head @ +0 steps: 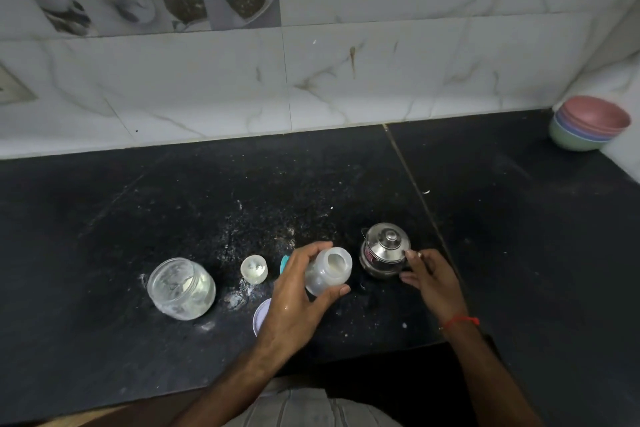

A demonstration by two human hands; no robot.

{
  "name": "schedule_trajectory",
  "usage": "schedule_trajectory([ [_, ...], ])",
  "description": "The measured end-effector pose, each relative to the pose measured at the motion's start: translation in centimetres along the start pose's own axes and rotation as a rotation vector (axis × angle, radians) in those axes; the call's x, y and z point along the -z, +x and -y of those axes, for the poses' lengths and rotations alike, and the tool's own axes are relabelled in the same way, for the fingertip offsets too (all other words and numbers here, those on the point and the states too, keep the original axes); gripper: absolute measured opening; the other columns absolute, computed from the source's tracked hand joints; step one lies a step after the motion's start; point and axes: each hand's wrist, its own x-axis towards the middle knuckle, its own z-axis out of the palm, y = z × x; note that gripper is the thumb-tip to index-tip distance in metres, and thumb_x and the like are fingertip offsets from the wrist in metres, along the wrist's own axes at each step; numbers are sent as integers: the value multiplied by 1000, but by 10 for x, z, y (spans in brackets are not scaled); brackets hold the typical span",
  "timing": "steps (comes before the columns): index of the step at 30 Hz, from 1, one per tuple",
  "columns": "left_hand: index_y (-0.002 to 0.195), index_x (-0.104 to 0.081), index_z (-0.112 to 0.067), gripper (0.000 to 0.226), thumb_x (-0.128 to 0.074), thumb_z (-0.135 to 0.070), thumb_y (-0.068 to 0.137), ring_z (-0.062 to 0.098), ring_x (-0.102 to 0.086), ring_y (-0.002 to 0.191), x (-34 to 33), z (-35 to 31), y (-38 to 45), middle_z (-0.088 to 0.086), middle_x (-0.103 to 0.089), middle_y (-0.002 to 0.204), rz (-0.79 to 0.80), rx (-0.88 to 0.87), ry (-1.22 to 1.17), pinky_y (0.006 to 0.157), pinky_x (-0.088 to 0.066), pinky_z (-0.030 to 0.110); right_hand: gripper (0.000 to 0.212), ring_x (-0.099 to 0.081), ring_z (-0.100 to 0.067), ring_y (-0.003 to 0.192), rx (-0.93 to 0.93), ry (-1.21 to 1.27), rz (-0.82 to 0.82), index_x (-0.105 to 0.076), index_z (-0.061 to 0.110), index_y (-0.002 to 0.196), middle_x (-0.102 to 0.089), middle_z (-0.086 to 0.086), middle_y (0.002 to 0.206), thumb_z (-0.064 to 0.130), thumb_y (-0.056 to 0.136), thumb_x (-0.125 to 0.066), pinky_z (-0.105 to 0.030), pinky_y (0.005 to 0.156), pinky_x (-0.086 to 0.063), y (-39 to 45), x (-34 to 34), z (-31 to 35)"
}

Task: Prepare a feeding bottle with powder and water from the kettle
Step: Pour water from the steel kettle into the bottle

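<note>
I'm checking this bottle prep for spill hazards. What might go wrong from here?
The open bottle is held tilted in the left hand, so the powder inside may spill. The right hand reaches for the steel kettle by its body, which may be hot. The uncapped jar lying on its side could roll.

Left of the left hand [294,291] stands a clear jar [180,288]; right of it, a shiny silver kettle [384,251] on a black, white-speckled counter [138,218].
</note>
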Motion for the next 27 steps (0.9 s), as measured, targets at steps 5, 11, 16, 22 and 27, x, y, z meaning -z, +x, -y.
schedule_trajectory([
  [5, 128, -60, -41, 57, -86, -38, 77, 13, -61, 126, -1, 4, 2, -18, -64, 130, -12, 40, 17, 103, -55, 47, 29, -78, -19, 89, 18, 17, 12, -64, 23, 80, -75, -8, 86, 47, 93, -71, -49, 92, -63, -2, -3, -3],
  [11, 130, -60, -35, 58, -86, -37, 78, 17, -61, 127, 1, 6, 0, -18, -64, 132, 7, 67, 24, 104, -54, 52, 19, -73, -30, 104, -13, 170, 24, -68, 30, 82, -75, -8, 102, 45, 94, -69, -41, 86, -63, -9, -5, 1],
  [16, 131, -60, -36, 59, -85, -42, 78, 17, -62, 128, 2, 8, -4, -19, -64, 132, 25, 72, 25, 105, -54, 50, 14, -70, -26, 101, -5, 269, 54, -65, 24, 88, -74, -4, 99, 31, 100, -64, -56, 97, -59, -15, -2, 10],
  [22, 131, -58, -38, 58, -84, -45, 79, 16, -61, 129, 4, 9, -4, -21, -64, 133, 43, 55, 32, 104, -54, 49, 21, -69, -23, 98, 90, 318, 91, -59, 19, 86, -70, -8, 96, 38, 91, -66, -50, 93, -61, -35, 5, 48],
  [27, 133, -59, -34, 60, -88, -34, 81, 14, -61, 129, 2, 10, -2, -20, -64, 132, 57, 45, 28, 106, -53, 45, 21, -59, -23, 89, 244, 232, 177, -60, 25, 81, -59, -13, 90, 41, 93, -66, -43, 87, -60, -53, 14, 84],
])
